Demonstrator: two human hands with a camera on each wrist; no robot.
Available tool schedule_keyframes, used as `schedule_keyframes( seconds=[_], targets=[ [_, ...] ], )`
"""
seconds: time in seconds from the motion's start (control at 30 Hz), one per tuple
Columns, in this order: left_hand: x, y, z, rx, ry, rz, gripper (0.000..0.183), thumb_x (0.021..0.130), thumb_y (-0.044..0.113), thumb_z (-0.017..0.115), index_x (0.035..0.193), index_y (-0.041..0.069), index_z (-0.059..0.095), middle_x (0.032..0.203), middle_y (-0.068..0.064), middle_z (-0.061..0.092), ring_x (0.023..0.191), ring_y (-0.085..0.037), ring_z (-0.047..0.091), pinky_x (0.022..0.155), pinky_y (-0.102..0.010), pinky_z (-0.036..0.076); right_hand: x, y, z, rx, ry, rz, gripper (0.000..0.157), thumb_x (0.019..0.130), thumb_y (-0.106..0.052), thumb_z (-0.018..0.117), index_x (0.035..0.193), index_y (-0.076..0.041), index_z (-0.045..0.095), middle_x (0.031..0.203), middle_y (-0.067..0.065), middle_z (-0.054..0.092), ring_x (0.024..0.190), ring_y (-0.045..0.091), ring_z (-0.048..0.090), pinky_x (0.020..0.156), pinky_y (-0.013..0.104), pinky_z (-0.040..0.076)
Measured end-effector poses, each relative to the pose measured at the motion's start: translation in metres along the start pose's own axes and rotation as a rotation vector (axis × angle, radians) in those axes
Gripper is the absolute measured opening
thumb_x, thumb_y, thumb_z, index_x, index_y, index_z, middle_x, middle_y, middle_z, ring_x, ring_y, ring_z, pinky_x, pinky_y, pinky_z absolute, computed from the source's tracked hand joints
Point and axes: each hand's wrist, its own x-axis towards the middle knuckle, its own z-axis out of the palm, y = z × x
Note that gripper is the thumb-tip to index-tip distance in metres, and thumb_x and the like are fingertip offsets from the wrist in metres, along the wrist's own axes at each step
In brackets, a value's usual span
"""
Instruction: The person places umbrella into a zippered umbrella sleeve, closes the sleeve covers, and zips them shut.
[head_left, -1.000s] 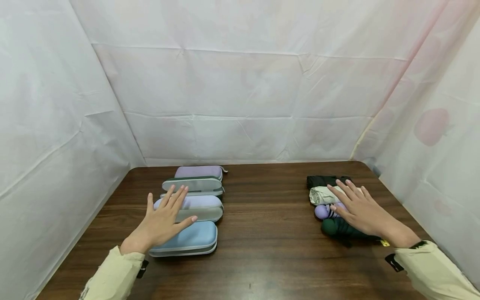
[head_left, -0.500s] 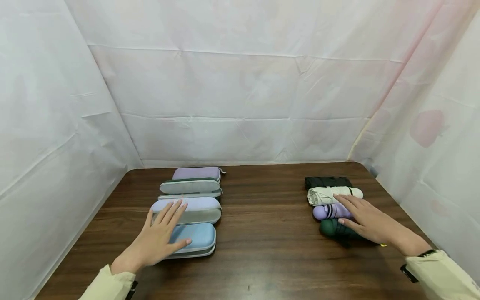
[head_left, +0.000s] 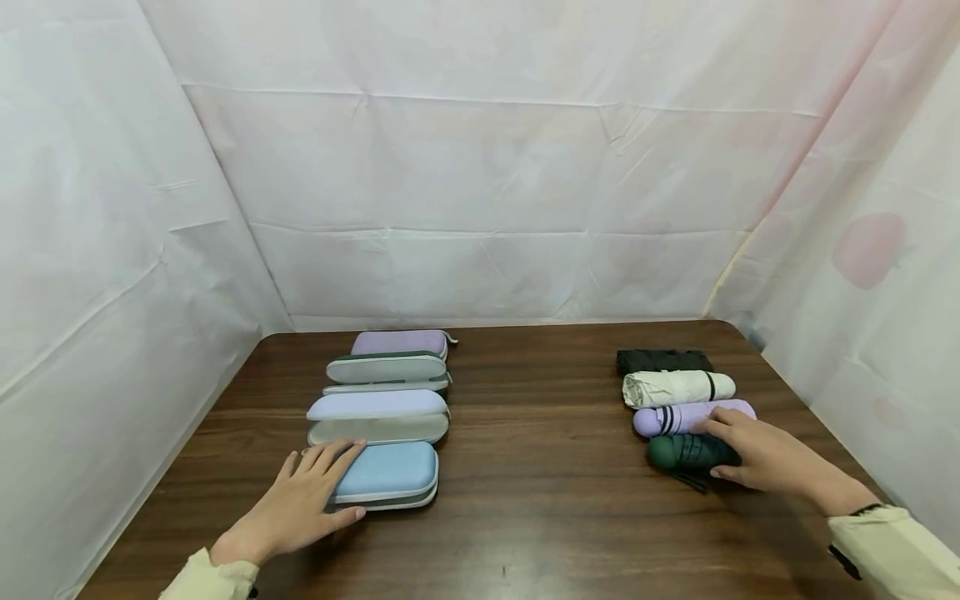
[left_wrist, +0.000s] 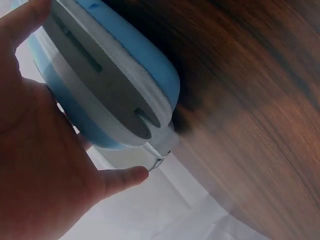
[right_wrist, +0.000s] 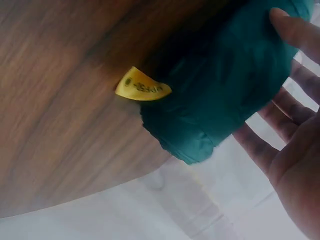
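A light blue zippered hard case (head_left: 397, 468) lies at the front of the row on the left. My left hand (head_left: 296, 507) reaches over its left end, fingers spread and thumb at the near side. In the left wrist view, the zipped edge of the blue case (left_wrist: 160, 75) gapes apart. On the right, a folded dark green umbrella (head_left: 686, 452) lies nearest me. My right hand (head_left: 772, 457) straddles its right end, fingers across the far side and thumb on the near side. A yellow tag (right_wrist: 142, 87) sticks out from the umbrella in the right wrist view.
Behind the blue case lie a lavender-and-grey case (head_left: 378, 405), a grey-green case (head_left: 386, 368) and a purple case (head_left: 399, 342). Beyond the green umbrella are lilac (head_left: 693, 414), cream (head_left: 675, 387) and black (head_left: 663, 361) folded umbrellas. White sheets (head_left: 480, 183) enclose the brown table (head_left: 540, 467).
Both hands have come down and toward me. The left has gone from above the cases to the blue one; the right from over the umbrellas to the green one's end.
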Motion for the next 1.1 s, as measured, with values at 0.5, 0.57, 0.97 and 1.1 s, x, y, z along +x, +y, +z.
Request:
schedule_keyframes(
  seconds=[0.5,0.57,0.97,1.1],
  targets=[
    [0.011,-0.007,-0.007,-0.055,-0.062,0.023,0.076,0.085,0.048,0.067,0.145,0.011,0.04,0.14,-0.007,0.041,0.126,-0.031,0.038,0.087,-0.067,0.036,0.003,-0.005,0.009,-0.058,-0.002,0.004,0.063,0.051,-0.024,0.091,0.107,-0.012,0.064,0.097,-0.005,0.051,0.091,0.02,0.053,0.07,0.041,0.048],
    [0.012,-0.007,-0.008,-0.071,-0.06,0.033,0.075,0.084,0.048,0.068,0.143,0.011,0.042,0.138,-0.006,0.042,0.125,-0.029,0.039,0.085,-0.066,0.037,0.003,-0.005,0.009,-0.058,-0.004,0.006,0.063,0.051,-0.024,0.091,0.107,-0.013,0.064,0.098,-0.005,0.051,0.092,0.02,0.053,0.07,0.042,0.048],
    [0.015,-0.008,-0.013,-0.19,-0.073,0.063,0.079,0.078,0.054,0.072,0.138,0.008,0.049,0.119,0.0,0.048,0.107,-0.02,0.042,0.081,-0.053,0.041,0.002,-0.005,0.01,-0.066,0.014,-0.006,0.062,0.05,-0.022,0.09,0.106,-0.013,0.064,0.097,-0.005,0.052,0.091,0.019,0.053,0.07,0.042,0.048],
    [0.017,-0.008,-0.014,-0.273,-0.085,0.068,0.081,0.076,0.055,0.073,0.136,0.005,0.051,0.114,0.0,0.05,0.1,-0.019,0.047,0.081,-0.048,0.043,0.001,-0.006,0.01,-0.061,0.009,-0.004,0.062,0.051,-0.022,0.09,0.106,-0.013,0.064,0.097,-0.005,0.051,0.091,0.019,0.052,0.07,0.042,0.048]
  ],
)
